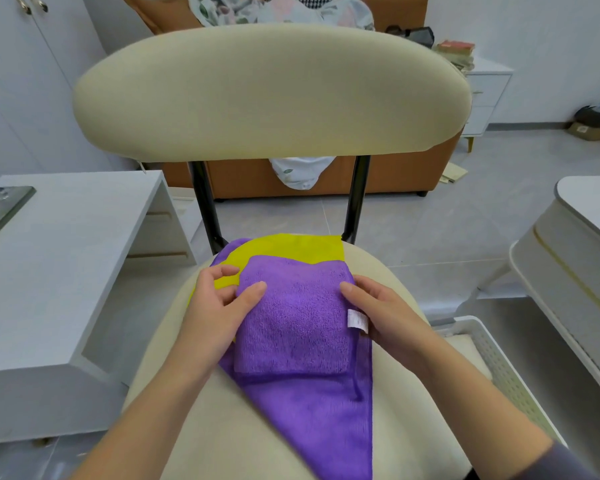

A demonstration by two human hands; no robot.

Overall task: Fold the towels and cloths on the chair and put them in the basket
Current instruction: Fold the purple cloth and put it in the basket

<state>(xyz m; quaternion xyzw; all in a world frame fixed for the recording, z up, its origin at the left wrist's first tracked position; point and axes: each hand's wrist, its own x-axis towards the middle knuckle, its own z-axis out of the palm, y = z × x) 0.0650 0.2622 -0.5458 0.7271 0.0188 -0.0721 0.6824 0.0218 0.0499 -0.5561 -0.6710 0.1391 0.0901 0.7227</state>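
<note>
A folded purple cloth (293, 320) with a white tag lies on the cream chair seat (194, 420), on top of a spread purple cloth (319, 420) and a yellow cloth (291, 249). My left hand (219, 299) holds the folded cloth's left edge, thumb on top and fingers at its side. My right hand (378, 315) holds its right edge beside the tag, thumb on top. The white perforated basket (492, 358) stands on the floor to the right of the chair.
The chair's cream backrest (271, 88) rises ahead. A white side table (66, 271) with a phone (0, 211) stands on the left. White furniture (575, 268) is on the right. An orange sofa with laundry is behind.
</note>
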